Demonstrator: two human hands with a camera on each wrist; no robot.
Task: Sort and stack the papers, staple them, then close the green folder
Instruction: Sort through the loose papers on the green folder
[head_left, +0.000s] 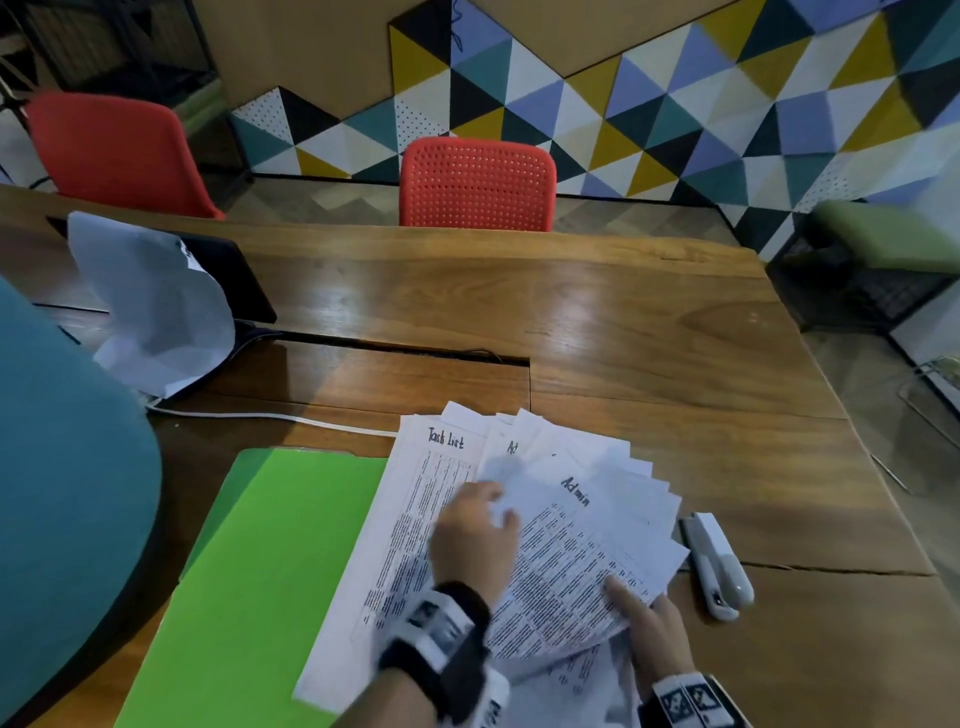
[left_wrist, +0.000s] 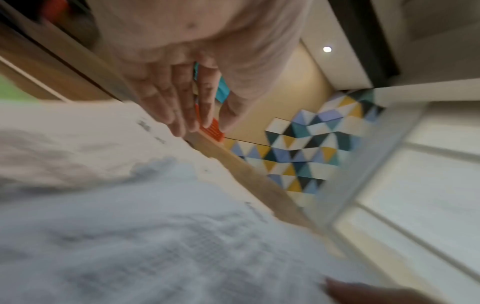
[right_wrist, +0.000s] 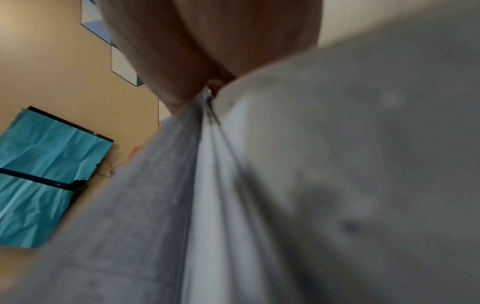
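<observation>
Wooden bench (head_left: 649, 332) carries fanned, unsorted papers (head_left: 566, 535) beside the open green folder (head_left: 270, 545), the right hand (head_left: 657, 631) pinching their near edge, the left hand (head_left: 475, 540) flat-fingered on top, the stapler (head_left: 719, 564) untouched, so stapling and closing remain.

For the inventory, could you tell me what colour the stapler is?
The stapler is white and light grey, clearest in the head view.
</observation>
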